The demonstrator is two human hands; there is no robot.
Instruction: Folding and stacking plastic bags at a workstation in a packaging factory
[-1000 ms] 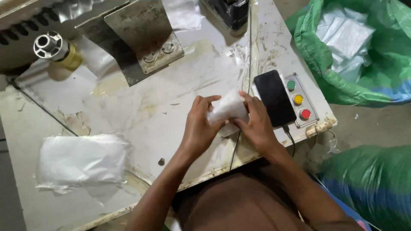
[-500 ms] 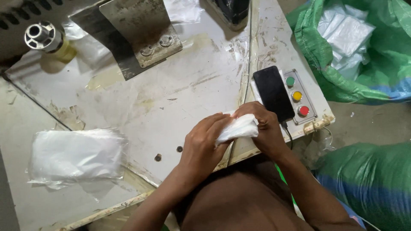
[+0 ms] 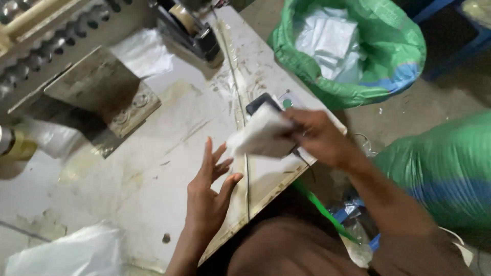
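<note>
One folded white packet (image 3: 263, 137) is in play, pinched in the right hand (image 3: 319, 139), held above the bench (image 3: 169, 153) edge and in front of the dark control box (image 3: 262, 102) with its green button (image 3: 287, 103). Right fingers clamped on the packet's right end. Left hand (image 3: 209, 191) empty, fingers spread apart, hovering just over the bench below-left of the packet, not touching it. Judging by layout: folding looks done, packet is ready to go somewhere. Green sack (image 3: 358, 56), open, already holds similar white packets, so some of the batch appears finished. Clear bags (image 3: 66, 253) at the bench's near-left corner look like stock left to process. Packet is blurred, so its exact shape is unclear.
</note>
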